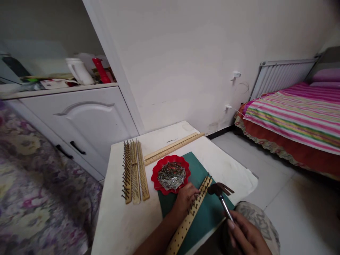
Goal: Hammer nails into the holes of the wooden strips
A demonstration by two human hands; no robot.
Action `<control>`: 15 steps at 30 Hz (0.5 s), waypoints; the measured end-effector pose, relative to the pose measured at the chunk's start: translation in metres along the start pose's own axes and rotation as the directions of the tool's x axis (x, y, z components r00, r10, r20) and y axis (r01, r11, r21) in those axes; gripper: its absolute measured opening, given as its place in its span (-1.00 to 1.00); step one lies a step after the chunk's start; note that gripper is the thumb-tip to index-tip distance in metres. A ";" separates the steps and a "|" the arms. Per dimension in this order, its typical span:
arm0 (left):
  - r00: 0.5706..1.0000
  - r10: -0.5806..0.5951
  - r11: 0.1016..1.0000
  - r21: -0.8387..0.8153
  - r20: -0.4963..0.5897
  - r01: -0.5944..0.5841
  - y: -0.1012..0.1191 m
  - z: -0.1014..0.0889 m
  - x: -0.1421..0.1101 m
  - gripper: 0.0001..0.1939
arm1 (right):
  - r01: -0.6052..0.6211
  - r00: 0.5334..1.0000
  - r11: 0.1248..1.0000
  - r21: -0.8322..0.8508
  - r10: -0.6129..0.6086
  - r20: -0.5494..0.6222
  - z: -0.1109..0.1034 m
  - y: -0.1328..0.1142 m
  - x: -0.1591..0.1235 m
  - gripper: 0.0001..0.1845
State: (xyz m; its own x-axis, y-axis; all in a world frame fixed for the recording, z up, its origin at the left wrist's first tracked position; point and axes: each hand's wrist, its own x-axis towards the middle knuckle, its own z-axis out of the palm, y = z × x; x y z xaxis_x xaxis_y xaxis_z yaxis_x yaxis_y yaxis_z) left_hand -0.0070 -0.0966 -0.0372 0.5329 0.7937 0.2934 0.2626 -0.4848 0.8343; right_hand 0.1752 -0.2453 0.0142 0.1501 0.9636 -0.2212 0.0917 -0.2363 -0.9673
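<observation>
My right hand (245, 233) is wrapped around the shiny handle of a claw hammer (224, 203). The hammer's dark head is just right of a drilled wooden strip (183, 228), near its far end. Several nails (196, 203) stand in the strip's far half, while bare holes show along its near half. At the strip's left edge is my left hand (186, 198), its fingers closed and curled beside the nails; what they pinch is hidden. The strip lies slanted over a green mat (212, 209). Beyond my left hand, a red scalloped bowl (156, 177) holds a heap of loose nails (172, 175).
On the white table (114, 223), several nail-filled wooden strips (135, 173) lie at left. Drilled strips (172, 147) without nails lie at the back, with loose nails (171, 140) behind them. A cabinet (79, 124) stands left; a bed (297, 117) is at right.
</observation>
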 end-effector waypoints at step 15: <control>1.000 0.015 1.000 -0.011 0.001 -0.015 0.002 -0.001 -0.002 -0.73 | 0.244 0.969 0.932 -0.266 -0.221 0.115 0.019 -0.016 0.012 -0.62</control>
State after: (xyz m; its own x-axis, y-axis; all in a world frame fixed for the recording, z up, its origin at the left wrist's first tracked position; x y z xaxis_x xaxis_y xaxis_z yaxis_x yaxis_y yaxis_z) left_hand -0.0079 -0.0988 -0.0356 0.5376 0.7859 0.3056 0.2457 -0.4927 0.8348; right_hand 0.1568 -0.2273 0.0245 0.0122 0.9998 -0.0147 0.3845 -0.0183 -0.9229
